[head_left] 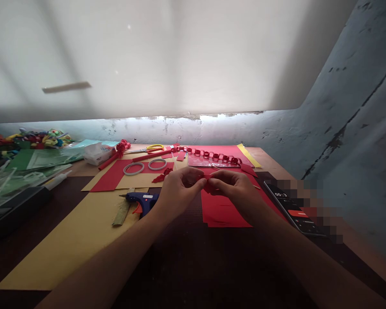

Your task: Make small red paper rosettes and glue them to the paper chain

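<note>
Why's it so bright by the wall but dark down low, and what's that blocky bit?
Head view: light glows along the wall, perhaps from behind the white panel, leaving the near tabletop shadowy; head view, right: pixel blocks hide a patch beside the phone.

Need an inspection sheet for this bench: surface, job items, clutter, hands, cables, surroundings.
Surface: dark brown tabletop, partly covered by tan paper sheets and red paper sheets.
Job's things: small red paper piece, held; red paper-link chain, laid out beyond it; blue glue gun with orange trigger, red light lit.
Clutter: two pale grey rings; yellow-handled scissors; black smartphone at right, screen lit.
Left hand: pinching the paper piece.
Right hand: pinching the same piece.
Cables: nothing seen.
Surroundings: cracked blue-grey wall; large whitish panel above.
</note>
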Motion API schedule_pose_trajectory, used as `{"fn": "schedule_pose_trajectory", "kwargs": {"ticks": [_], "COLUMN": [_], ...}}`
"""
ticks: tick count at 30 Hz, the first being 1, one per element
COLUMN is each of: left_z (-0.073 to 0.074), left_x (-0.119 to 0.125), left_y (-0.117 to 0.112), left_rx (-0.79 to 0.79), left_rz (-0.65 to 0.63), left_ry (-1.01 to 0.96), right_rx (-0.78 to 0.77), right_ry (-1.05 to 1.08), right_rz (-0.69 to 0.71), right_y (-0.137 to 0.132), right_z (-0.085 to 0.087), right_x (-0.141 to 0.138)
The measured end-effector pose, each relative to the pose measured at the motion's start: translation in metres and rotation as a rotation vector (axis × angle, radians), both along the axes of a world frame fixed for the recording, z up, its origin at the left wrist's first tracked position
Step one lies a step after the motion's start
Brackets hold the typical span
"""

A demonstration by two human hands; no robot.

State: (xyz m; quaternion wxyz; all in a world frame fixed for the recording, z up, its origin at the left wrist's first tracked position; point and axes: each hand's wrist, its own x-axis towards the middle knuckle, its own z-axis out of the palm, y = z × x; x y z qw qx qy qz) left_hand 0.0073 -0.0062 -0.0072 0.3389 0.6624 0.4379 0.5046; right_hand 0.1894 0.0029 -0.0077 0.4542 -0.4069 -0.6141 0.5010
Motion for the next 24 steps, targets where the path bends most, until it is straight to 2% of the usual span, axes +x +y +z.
{"fn": "schedule_pose_trajectory", "kwargs": {"ticks": [15, 24], "left_z": [0.0015, -0.001], "left_x": [0.0029, 0.0015], "left_y": [-0.0023, -0.0012], "left_rx": [0.007, -0.036], "left_rz": [-0.021, -0.092], "left_ry": [0.016, -0.118], "right_rx": [-0.042, -0.011], "right_ry": [0.015, -0.013], "right_rz": [-0.036, -0.03], "right_y": [0.0045, 0.0013], "right_z": [-0.0021, -0.0012], "right_x": [-0.0007, -0.0005]}}
